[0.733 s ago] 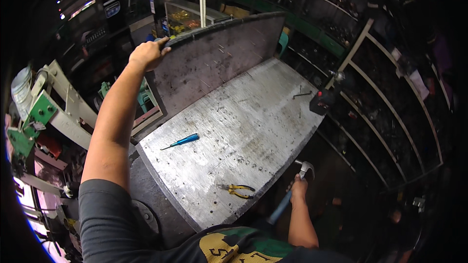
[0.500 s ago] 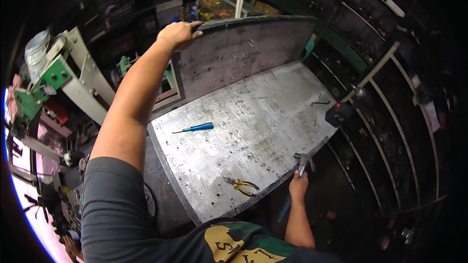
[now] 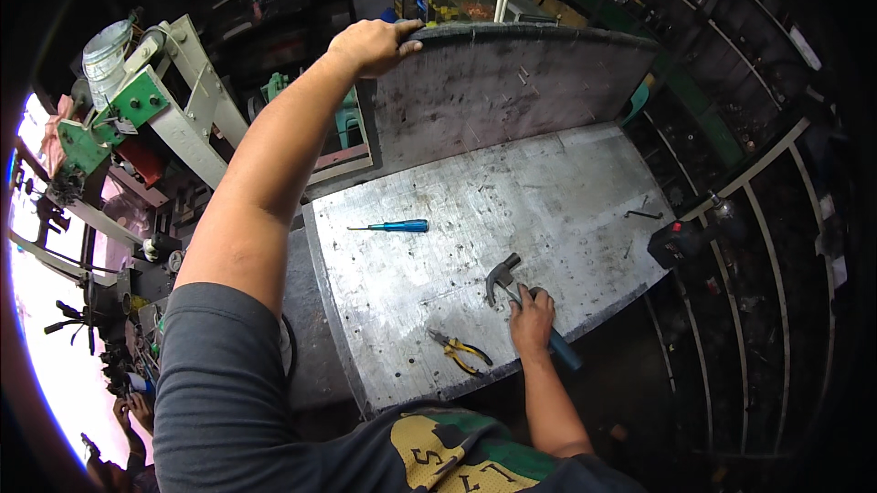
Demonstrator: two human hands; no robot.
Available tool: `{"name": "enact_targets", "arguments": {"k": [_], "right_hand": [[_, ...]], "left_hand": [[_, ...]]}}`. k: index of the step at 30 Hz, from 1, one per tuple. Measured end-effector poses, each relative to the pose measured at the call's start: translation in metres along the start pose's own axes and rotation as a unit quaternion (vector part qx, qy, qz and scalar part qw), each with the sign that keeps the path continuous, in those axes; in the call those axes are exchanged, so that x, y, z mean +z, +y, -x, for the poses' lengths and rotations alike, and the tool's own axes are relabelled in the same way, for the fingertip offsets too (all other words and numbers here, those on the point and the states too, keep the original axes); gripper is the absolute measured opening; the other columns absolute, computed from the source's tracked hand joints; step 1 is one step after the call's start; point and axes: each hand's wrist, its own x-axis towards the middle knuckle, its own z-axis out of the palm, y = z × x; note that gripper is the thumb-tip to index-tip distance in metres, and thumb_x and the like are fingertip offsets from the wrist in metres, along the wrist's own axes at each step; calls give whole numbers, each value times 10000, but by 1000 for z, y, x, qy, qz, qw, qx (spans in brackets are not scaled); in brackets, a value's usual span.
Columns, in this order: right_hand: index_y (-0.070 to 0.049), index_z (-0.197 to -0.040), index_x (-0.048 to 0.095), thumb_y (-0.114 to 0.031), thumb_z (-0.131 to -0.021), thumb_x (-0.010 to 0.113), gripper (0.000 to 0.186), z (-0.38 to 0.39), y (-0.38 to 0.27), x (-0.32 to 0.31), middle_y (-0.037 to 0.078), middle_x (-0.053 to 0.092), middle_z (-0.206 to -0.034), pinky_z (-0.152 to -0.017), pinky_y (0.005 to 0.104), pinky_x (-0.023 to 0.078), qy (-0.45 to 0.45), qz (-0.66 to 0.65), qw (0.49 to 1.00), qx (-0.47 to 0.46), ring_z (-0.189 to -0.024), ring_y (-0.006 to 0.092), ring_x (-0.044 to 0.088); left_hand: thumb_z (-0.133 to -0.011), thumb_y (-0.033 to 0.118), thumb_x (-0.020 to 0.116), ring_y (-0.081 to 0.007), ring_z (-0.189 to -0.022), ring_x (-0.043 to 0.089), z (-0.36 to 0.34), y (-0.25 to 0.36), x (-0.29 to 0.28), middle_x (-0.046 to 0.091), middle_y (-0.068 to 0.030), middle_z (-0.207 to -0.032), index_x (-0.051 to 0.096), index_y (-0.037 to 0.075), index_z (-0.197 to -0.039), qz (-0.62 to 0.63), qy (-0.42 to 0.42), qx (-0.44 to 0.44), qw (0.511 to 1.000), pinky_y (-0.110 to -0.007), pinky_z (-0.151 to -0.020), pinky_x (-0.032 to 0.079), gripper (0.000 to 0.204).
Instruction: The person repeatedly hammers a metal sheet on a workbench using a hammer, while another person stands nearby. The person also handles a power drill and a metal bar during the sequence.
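My left hand (image 3: 370,47) grips the top edge of a dark, upright metal panel (image 3: 512,86) along the back of a scuffed metal tabletop (image 3: 512,182). My right hand (image 3: 534,318) is closed on a claw hammer (image 3: 504,275) with a blue handle, held over the front part of the tabletop, its head toward the upper left. Whether the head touches the surface I cannot tell. A blue screwdriver (image 3: 402,226) lies left of centre, and yellow-and-black pliers (image 3: 466,356) lie to the left of my right hand.
A black box-like tool (image 3: 670,244) sits at the right corner beside small metal rods (image 3: 644,214). Metal racks (image 3: 776,265) stand at the right, a green-and-white machine (image 3: 155,102) with a pail (image 3: 107,59) at the left. Another person's hands (image 3: 132,413) show at lower left.
My right hand has brought the hammer up and leftward from beside the tabletop's right edge to over it. My left hand stays on the panel's edge; the view has shifted.
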Motion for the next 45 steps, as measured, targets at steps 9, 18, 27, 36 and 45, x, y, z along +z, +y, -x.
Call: {"name": "enact_targets", "arguments": {"k": [9, 18, 27, 36, 45], "right_hand": [[-141, -1385, 684, -269, -918, 737, 488, 3, 5, 18, 97, 652, -1210, -1012, 482, 471, 52, 29, 998, -36, -1177, 311, 590], [-137, -1393, 675, -293, -929, 709, 490, 5, 8, 21, 86, 657, -1222, -994, 471, 481, 62, 9, 997, -40, -1157, 305, 600], [-140, -1383, 674, -310, -935, 672, 480, 7, 11, 21, 70, 646, -1147, -983, 447, 481, 70, 5, 997, -43, -1126, 279, 597], [-131, -1421, 639, -302, -965, 657, 487, 11, 9, 12, 57, 629, -1181, -990, 427, 465, 53, -8, 998, -38, -1151, 255, 581], [-133, -1424, 648, -295, -962, 674, 490, 11, 8, 10, 61, 634, -1242, -1035, 435, 457, 35, -26, 999, -14, -1191, 257, 576]], "left_hand": [[-1070, 611, 483, -455, -1154, 691, -6, 0, 4, 737, -245, -1219, 458, 300, -1609, 5, 4, 12, 1000, -541, -998, 556, 622], [-1078, 580, 488, -462, -1165, 682, -4, 2, -1, 719, -259, -1251, 467, 294, -1603, 12, 7, 14, 1000, -552, -1004, 546, 598], [-1071, 517, 545, -462, -1112, 698, -2, 4, -1, 740, -265, -1158, 523, 262, -1556, 25, 35, 39, 998, -551, -957, 550, 548], [-1056, 483, 584, -466, -1123, 696, -3, 4, 1, 733, -273, -1185, 538, 276, -1550, 22, 54, 38, 998, -554, -963, 545, 537], [-1066, 476, 577, -473, -1123, 693, -6, 2, 5, 732, -281, -1168, 549, 268, -1544, 46, 47, 35, 997, -547, -936, 553, 522]]}}
